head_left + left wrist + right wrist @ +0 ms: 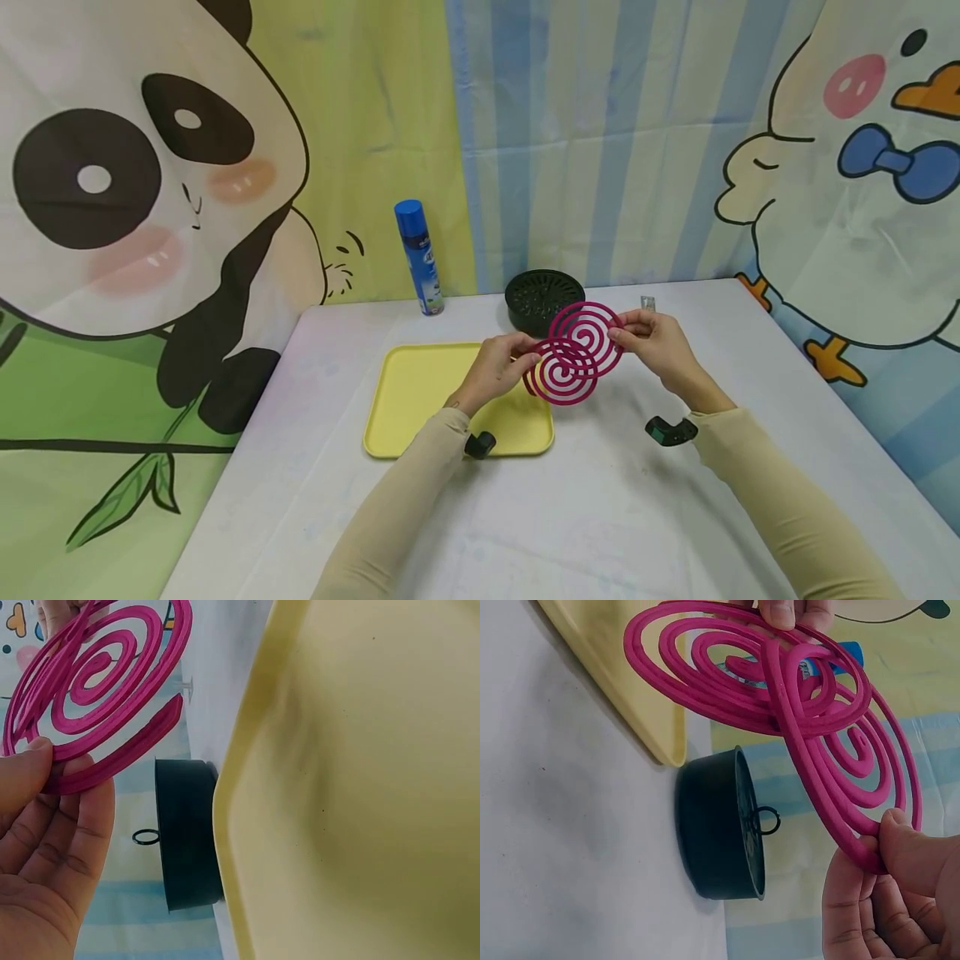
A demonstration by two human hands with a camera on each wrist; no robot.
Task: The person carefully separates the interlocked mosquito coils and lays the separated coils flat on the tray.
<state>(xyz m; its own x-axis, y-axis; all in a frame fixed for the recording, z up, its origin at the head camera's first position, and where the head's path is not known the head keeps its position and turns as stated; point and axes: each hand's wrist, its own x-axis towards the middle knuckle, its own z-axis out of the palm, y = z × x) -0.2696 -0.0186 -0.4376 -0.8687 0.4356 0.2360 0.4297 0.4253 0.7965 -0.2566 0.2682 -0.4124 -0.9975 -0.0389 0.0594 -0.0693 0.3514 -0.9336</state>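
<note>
Two magenta mosquito coils overlap in the air, their spirals crossing each other. My left hand (495,368) pinches the rim of the nearer, lower coil (564,403) between thumb and fingers. The rim of the other coil (588,305), higher and farther right, is pinched by my right hand (662,346). In the right wrist view the coils are tilted against each other, with strands crossing in the middle; whether they are hooked together I cannot tell. Just behind them stands a round black tin (536,310) with a slotted lid and a small ring (766,820) on top.
A yellow tray (397,417) lies on the white table (585,517), partly under my left hand. A blue spray can (420,258) stands at the back left. Behind my right hand is a small clear object (648,303), too small to identify. Printed curtains hang behind the table.
</note>
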